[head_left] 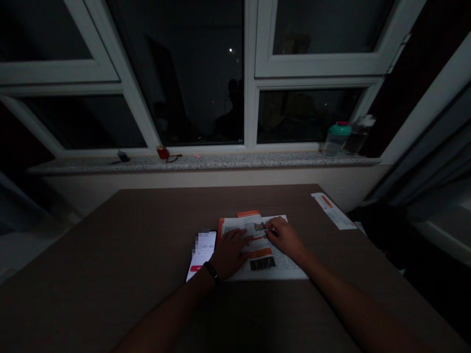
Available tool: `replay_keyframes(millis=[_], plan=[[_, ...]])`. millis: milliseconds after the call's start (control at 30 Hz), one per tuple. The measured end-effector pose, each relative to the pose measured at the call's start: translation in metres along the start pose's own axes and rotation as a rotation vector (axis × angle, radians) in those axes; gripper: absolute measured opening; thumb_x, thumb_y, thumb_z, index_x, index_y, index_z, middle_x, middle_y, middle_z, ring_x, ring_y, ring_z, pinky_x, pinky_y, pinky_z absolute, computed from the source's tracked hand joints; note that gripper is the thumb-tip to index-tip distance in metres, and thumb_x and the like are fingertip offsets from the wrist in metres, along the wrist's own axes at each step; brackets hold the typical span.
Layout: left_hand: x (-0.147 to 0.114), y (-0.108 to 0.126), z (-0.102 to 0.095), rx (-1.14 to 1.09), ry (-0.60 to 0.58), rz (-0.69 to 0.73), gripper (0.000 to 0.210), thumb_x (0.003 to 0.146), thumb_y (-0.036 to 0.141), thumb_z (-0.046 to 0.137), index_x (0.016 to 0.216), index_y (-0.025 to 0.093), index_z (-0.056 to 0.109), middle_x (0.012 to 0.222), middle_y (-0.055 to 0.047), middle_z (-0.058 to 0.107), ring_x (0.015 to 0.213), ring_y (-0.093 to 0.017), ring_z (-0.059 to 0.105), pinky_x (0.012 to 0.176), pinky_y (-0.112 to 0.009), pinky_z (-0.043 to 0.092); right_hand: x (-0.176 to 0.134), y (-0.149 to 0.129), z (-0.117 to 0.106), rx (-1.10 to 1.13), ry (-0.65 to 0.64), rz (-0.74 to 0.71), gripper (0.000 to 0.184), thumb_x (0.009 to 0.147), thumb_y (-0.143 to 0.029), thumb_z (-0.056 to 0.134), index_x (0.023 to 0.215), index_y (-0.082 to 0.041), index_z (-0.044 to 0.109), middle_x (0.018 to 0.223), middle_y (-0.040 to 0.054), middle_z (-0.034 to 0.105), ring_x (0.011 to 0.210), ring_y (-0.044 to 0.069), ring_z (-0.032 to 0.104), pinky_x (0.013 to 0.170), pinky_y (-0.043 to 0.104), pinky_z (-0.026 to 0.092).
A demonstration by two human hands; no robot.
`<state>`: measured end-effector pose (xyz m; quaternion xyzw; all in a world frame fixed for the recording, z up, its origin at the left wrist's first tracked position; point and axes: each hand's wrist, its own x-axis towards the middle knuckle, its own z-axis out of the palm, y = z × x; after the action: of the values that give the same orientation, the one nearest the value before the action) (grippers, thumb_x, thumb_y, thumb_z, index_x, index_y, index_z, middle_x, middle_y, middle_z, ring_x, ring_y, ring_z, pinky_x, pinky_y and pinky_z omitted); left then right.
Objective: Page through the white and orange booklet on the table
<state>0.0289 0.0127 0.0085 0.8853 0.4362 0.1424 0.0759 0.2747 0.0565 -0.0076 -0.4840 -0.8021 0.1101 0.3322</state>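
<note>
Printed sheets [290, 267] with orange bands and small pictures lie on the table in front of me. On top of them rests a narrow printed strip [260, 253] with orange bands, reaching past their far edge. My left hand [231, 252], a black band on its wrist, lies flat with fingers stretched across the strip and sheets. At the strip's right side, my right hand [282, 236] has thumb and fingers pinched together. A thin pale sliver shows at those fingertips; whether it is paper or a small tool cannot be made out.
A lit phone [202, 252] lies left of the sheets. Another printed strip [333, 212] is near the table's right edge. On the windowsill [228, 162] stand a red jar [162, 152], a dark small bottle [122, 156], a green-lidded bottle [336, 139] and a clear bottle [357, 137].
</note>
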Motion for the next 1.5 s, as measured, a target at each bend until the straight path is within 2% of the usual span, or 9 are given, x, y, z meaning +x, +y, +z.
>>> replay_keyframes(millis=[367,533,833,1067,1200,1500], plan=[[-0.001,-0.001,0.001,-0.026,0.014,0.004,0.043,0.094,0.037,0.058,0.135,0.029,0.051,0.144,-0.007,0.047,0.132,-0.029,0.040,0.110,-0.050,0.033,0.001,0.005,0.004,0.035,-0.008,0.028,0.006,0.080,-0.017,0.064,0.085,-0.020,0.061,0.085,0.0036,0.061,0.084,0.021,0.056,0.078,0.033,0.043],[0.000,-0.002,0.002,-0.023,0.012,0.006,0.043,0.094,0.038,0.057,0.136,0.031,0.050,0.144,-0.007,0.046,0.133,-0.029,0.040,0.110,-0.051,0.032,0.001,0.003,0.003,0.055,0.009,0.047,0.004,0.084,-0.022,0.062,0.087,-0.020,0.062,0.084,0.0037,0.061,0.083,0.021,0.056,0.076,0.033,0.043],[0.000,0.000,-0.001,-0.025,0.000,0.004,0.042,0.094,0.039,0.057,0.135,0.030,0.051,0.145,-0.007,0.047,0.133,-0.029,0.040,0.110,-0.051,0.033,0.002,0.005,0.005,0.009,-0.010,0.080,0.014,0.077,-0.021,0.070,0.089,-0.021,0.061,0.084,0.0025,0.062,0.084,0.021,0.056,0.076,0.033,0.043],[0.000,0.001,-0.001,-0.024,0.006,0.000,0.043,0.093,0.036,0.058,0.135,0.030,0.051,0.145,-0.006,0.047,0.133,-0.029,0.041,0.110,-0.050,0.032,0.002,0.011,0.002,0.089,-0.015,0.041,0.005,0.086,-0.020,0.059,0.091,-0.020,0.062,0.088,0.0041,0.063,0.086,0.021,0.057,0.078,0.033,0.044],[0.000,0.000,0.000,-0.022,-0.010,-0.006,0.044,0.093,0.037,0.059,0.135,0.030,0.051,0.145,-0.007,0.046,0.133,-0.029,0.041,0.110,-0.050,0.033,0.002,0.013,0.000,0.114,-0.016,0.045,0.004,0.086,-0.021,0.060,0.090,-0.020,0.061,0.087,0.0039,0.062,0.085,0.021,0.058,0.077,0.032,0.044],[0.000,0.001,-0.002,-0.025,-0.009,-0.002,0.042,0.093,0.039,0.059,0.134,0.029,0.052,0.145,-0.007,0.047,0.133,-0.029,0.041,0.110,-0.051,0.033,0.001,0.014,0.000,0.079,-0.035,0.034,0.019,0.078,-0.019,0.071,0.095,-0.020,0.062,0.090,0.0038,0.062,0.086,0.021,0.057,0.078,0.034,0.045]])
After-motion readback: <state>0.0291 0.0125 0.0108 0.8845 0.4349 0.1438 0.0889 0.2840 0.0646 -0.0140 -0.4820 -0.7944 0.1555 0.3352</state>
